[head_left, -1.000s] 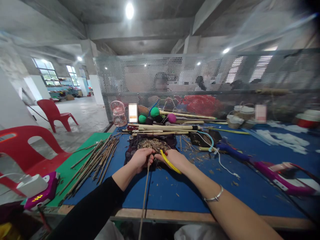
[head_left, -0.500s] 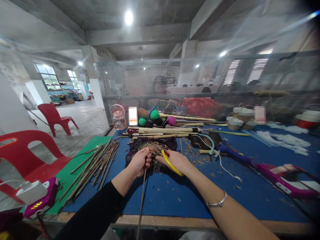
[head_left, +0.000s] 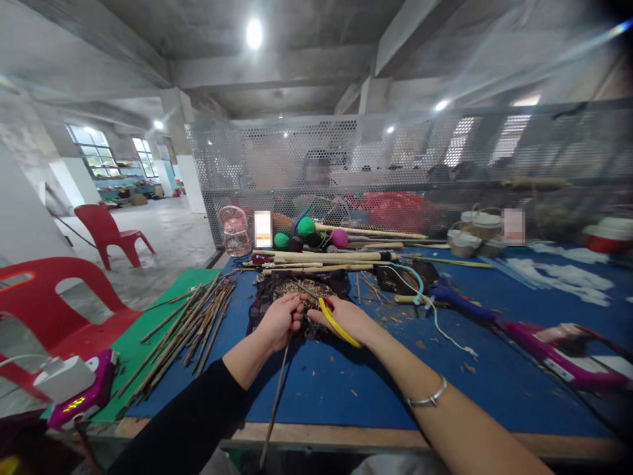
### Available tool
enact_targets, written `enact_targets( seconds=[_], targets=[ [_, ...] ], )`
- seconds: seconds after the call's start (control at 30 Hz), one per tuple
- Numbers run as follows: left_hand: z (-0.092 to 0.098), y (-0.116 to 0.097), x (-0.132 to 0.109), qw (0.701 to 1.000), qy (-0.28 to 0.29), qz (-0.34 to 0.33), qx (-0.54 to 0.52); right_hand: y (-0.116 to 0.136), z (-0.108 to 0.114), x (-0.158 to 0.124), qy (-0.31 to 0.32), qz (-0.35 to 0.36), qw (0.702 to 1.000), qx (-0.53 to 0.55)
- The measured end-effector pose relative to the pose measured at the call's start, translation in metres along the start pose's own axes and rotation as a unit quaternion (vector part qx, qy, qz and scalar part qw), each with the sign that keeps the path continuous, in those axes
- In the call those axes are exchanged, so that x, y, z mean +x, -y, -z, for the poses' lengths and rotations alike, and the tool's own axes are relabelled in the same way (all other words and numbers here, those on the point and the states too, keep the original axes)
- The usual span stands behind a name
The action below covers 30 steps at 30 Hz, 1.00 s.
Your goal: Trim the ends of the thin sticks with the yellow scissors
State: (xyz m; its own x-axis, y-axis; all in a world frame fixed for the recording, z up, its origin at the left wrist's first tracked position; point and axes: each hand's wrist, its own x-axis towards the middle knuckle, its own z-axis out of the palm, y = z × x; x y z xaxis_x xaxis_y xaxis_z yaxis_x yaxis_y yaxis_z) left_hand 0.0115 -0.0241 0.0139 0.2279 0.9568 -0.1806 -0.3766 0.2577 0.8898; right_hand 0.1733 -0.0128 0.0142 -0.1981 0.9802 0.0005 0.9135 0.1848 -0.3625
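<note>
My left hand (head_left: pixel 279 321) is closed around a thin brown stick (head_left: pixel 277 396), whose lower end reaches past the table's front edge. Facing it, my right hand (head_left: pixel 346 320) grips yellow-handled scissors (head_left: pixel 339 324). The dark blades point up and left, above a heap of cut brown bits (head_left: pixel 316 288). That heap lies on a crumpled black cloth (head_left: pixel 258 303), partly hidden by my hands. A small gap separates the two hands.
A bundle of thin sticks (head_left: pixel 190 336) lies left on a green mat (head_left: pixel 173 300). Behind the cloth are pale rods (head_left: pixel 336 257) and yarn balls. A purple device (head_left: pixel 558 356) and white cord (head_left: pixel 440 330) lie right. A red chair (head_left: pixel 64 297) stands left.
The lower end of the stick has swung to the left. My left hand has shifted very slightly right, while my right hand and the scissors have stayed nearly in place.
</note>
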Motion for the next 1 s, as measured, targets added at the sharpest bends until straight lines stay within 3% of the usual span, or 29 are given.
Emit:
enact_targets(
  seconds=[0.3,0.77,1.0],
  targets=[
    [0.001,0.0,-0.004,0.996,0.026,0.08,0.044,-0.007,-0.003,0.002,-0.006,0.009,1.0,0.014],
    [-0.001,0.006,-0.003,0.993,-0.027,0.077,0.08,-0.003,-0.007,0.003,-0.007,-0.011,1.0,-0.022],
    [0.002,0.01,0.002,0.984,-0.063,0.104,0.127,-0.005,-0.004,0.001,0.029,-0.051,0.997,-0.046]
  ],
)
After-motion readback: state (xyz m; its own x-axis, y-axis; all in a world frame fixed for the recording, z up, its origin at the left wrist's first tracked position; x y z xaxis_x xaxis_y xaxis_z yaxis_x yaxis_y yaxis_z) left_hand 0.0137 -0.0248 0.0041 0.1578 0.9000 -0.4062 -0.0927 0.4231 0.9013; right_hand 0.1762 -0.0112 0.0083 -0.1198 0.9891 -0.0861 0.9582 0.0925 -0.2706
